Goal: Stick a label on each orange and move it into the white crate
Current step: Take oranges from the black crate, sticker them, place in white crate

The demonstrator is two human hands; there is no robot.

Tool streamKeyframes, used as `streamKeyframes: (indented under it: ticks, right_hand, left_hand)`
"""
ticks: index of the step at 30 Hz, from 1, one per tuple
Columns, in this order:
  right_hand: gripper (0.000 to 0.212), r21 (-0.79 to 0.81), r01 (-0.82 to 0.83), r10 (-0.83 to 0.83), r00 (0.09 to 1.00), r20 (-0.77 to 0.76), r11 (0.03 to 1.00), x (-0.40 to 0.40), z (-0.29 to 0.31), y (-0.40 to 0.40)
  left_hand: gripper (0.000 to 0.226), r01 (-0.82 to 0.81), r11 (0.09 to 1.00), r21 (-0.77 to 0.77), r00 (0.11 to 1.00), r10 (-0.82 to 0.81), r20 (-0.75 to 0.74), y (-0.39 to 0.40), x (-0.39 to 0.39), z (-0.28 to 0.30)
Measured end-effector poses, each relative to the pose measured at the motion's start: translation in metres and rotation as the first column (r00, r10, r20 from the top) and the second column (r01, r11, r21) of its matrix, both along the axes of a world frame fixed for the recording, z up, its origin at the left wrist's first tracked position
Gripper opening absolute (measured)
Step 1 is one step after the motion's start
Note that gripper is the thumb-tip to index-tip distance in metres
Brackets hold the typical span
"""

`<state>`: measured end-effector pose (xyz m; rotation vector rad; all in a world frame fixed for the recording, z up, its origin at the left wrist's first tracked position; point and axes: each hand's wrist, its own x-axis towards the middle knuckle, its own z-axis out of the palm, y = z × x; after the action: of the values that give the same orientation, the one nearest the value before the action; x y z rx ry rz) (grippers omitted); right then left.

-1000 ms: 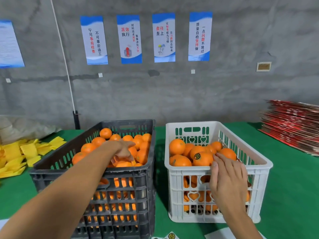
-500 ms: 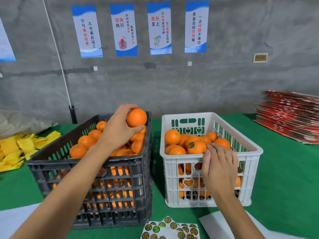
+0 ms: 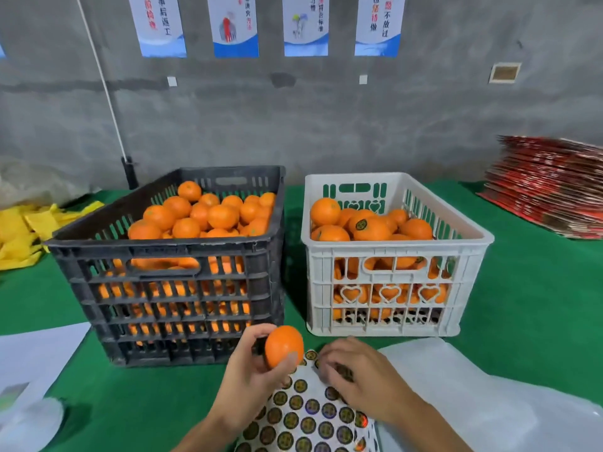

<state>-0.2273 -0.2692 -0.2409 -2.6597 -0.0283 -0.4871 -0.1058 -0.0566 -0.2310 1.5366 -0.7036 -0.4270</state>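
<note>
Left hand (image 3: 251, 376) grips round unlabelled orange (image 3: 283, 345) low, just before black slatted plastic crate (image 3: 169, 252), bare skin turned toward right hand (image 3: 359, 376). Right fingers curl on sheet of round dark-and-gold stickers (image 3: 310, 415), apparently peeling one; pinch not visible. White plastic crate (image 3: 388, 256) behind, part-filled.

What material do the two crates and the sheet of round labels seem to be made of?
Black crate and white crate: likely moulded hard plastic, with a smooth, faintly shiny surface and cut-out slots, hearts and handles. Label sheet: probably glossy sticker paper, given the light backing, the slight sheen and the curl at its edge.
</note>
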Motion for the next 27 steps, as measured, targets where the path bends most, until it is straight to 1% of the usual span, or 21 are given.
streamKeyframes:
  ticks: [2, 5, 7, 9, 12, 14, 16, 18, 21, 25, 27]
  right_hand:
    - [0.034, -0.030, 0.014, -0.016, 0.997, -0.073, 0.999, 0.001, -0.007, 0.004]
    - [0.067, -0.049, -0.015, 0.006, 0.986, -0.166, 0.999, 0.006, -0.016, 0.016]
    - [0.079, -0.057, -0.043, 0.031, 0.981, -0.191, 0.997, 0.009, -0.019, 0.018]
    - [0.078, -0.108, -0.069, 0.048, 0.981, -0.189, 0.992, 0.010, -0.018, 0.020]
    - [0.063, -0.170, -0.108, 0.089, 0.990, -0.113, 0.980, 0.007, -0.017, 0.023]
    - [0.054, -0.166, -0.109, 0.096, 0.992, -0.083, 0.980, 0.005, -0.017, 0.024]
    - [0.048, -0.128, -0.108, 0.096, 0.991, -0.096, 0.986, 0.005, -0.016, 0.025]
    - [0.044, -0.131, -0.120, 0.105, 0.988, -0.111, 0.984, 0.006, -0.013, 0.025]
    - [0.044, -0.181, -0.148, 0.127, 0.984, -0.124, 0.972, 0.007, -0.011, 0.024]
    - [0.056, -0.078, -0.135, 0.120, 0.979, -0.164, 0.988, 0.004, -0.013, 0.020]
    - [0.056, -0.056, -0.141, 0.131, 0.980, -0.152, 0.988, 0.004, -0.015, 0.019]
  left_hand:
    - [0.066, -0.008, 0.999, 0.042, 1.000, 0.008, 0.005, 0.001, -0.001, -0.016]
    - [0.058, -0.040, 0.999, 0.010, 0.998, 0.040, -0.054, -0.003, -0.006, -0.029]
    - [0.057, -0.078, 0.997, -0.006, 0.995, 0.078, -0.063, -0.006, -0.007, -0.031]
    - [0.064, -0.107, 0.994, -0.020, 0.990, 0.105, -0.090, -0.006, -0.004, -0.033]
    - [0.067, -0.099, 0.995, -0.027, 0.988, 0.095, -0.118, -0.005, -0.002, -0.037]
    - [0.062, -0.086, 0.996, -0.034, 0.991, 0.082, -0.109, -0.005, -0.003, -0.040]
    - [0.050, -0.074, 0.996, -0.044, 0.993, 0.070, -0.094, -0.006, -0.002, -0.043]
    - [0.042, -0.071, 0.996, -0.048, 0.994, 0.066, -0.090, -0.005, -0.001, -0.044]
    - [0.042, -0.074, 0.996, -0.052, 0.994, 0.069, -0.087, -0.005, -0.001, -0.044]
    - [0.041, -0.066, 0.997, -0.049, 0.996, 0.063, -0.062, -0.004, -0.003, -0.044]
    - [0.041, -0.064, 0.997, -0.048, 0.996, 0.061, -0.057, -0.004, -0.004, -0.043]
